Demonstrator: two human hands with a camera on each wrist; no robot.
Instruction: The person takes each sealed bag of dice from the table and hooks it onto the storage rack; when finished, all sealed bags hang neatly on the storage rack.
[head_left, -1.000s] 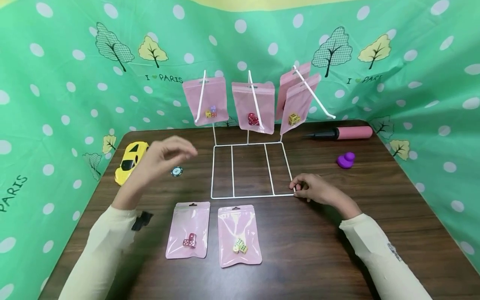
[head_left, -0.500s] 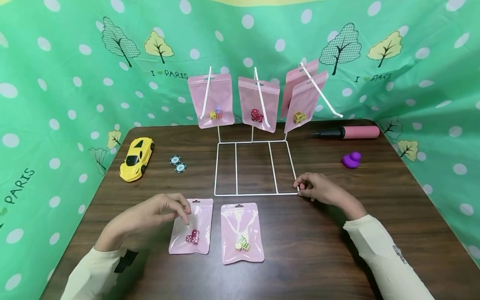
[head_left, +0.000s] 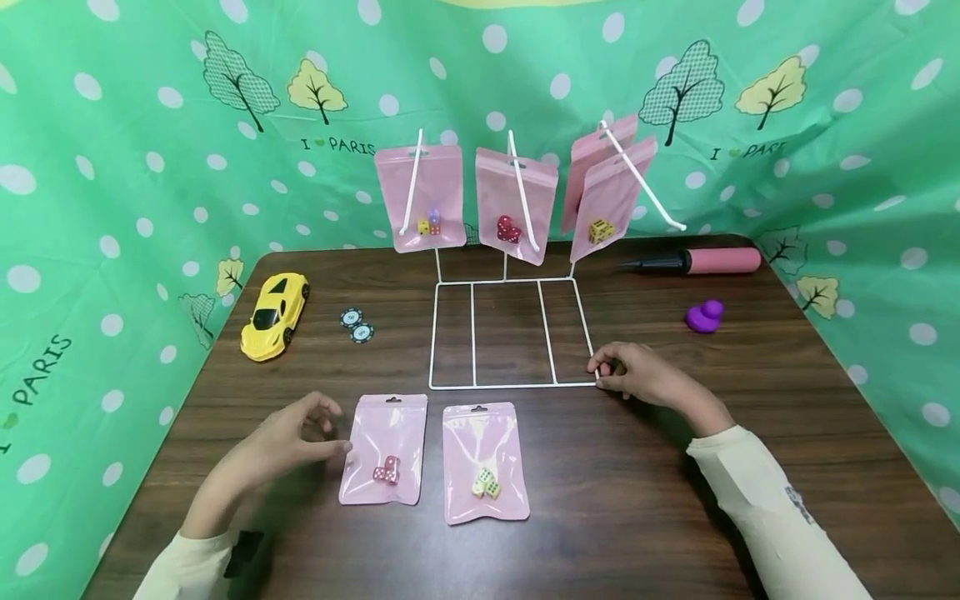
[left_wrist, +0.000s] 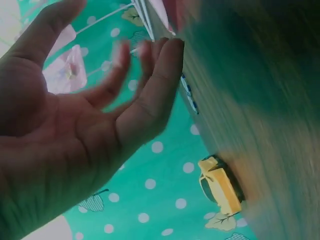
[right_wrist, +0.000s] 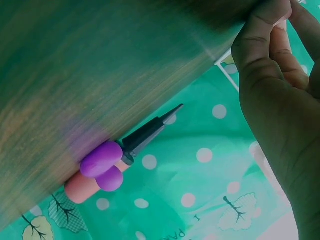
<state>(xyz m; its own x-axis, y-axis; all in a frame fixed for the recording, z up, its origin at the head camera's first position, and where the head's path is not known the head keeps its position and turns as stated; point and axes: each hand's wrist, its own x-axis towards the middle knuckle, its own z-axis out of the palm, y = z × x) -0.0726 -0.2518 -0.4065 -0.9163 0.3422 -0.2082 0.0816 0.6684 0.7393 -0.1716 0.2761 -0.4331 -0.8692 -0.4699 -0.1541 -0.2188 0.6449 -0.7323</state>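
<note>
My left hand (head_left: 281,442) is at the left edge of a pink zip pouch (head_left: 405,433) lying flat with red dice in it. Its thumb and fingers are spread apart and grip nothing; whether the thumb touches the pouch I cannot tell. To the right lies a second pink pouch (head_left: 465,442) holding pale dice with green dots. At the front right corner of a white wire display rack (head_left: 510,387), my right hand (head_left: 637,371) pinches the wire between thumb and fingers. From the rack's prongs hang several pink pouches (head_left: 442,179) with dice inside.
A yellow toy car (head_left: 275,317) and two poker chips (head_left: 357,325) lie left of the rack. On the right are a purple rubber duck (head_left: 705,317) and a pink and black hand pump (head_left: 712,261). A green patterned cloth (head_left: 480,83) hangs behind the table.
My left hand came down from beside the rack, passed over the left pouch, then drew back to its left edge. The right hand keeps its pinch on the rack corner.
</note>
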